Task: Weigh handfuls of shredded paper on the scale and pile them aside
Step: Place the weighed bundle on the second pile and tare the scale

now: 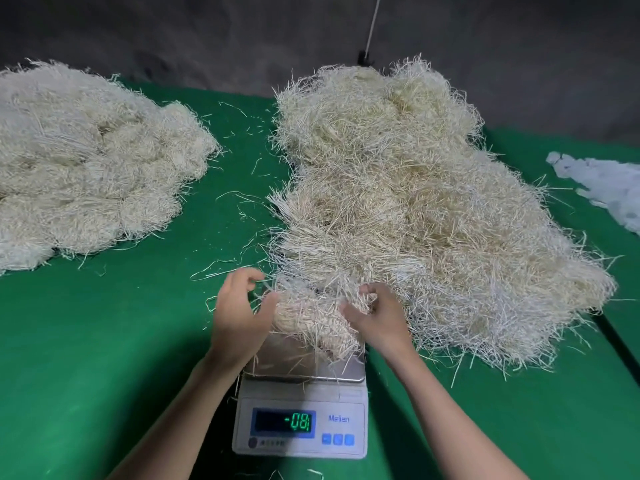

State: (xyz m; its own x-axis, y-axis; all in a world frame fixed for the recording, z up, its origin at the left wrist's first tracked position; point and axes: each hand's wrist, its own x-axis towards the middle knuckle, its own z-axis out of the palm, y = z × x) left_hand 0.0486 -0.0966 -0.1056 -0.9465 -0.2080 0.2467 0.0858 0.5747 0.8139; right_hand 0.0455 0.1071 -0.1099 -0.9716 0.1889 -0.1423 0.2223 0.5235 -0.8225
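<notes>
A white digital scale stands at the near middle of the green table, its green display lit. A handful of cream shredded paper sits over the scale's metal pan. My left hand is at the handful's left side with curved fingers, thumb touching the strands. My right hand grips the handful's right side, fingers curled into the shreds. A big heap of shredded paper spreads from the scale to the far right. A second pile lies at the far left.
The green table cloth carries loose strands between the piles. Pale translucent bags or film lie at the right edge. A dark wall runs behind the table, with a thin white rod leaning on it.
</notes>
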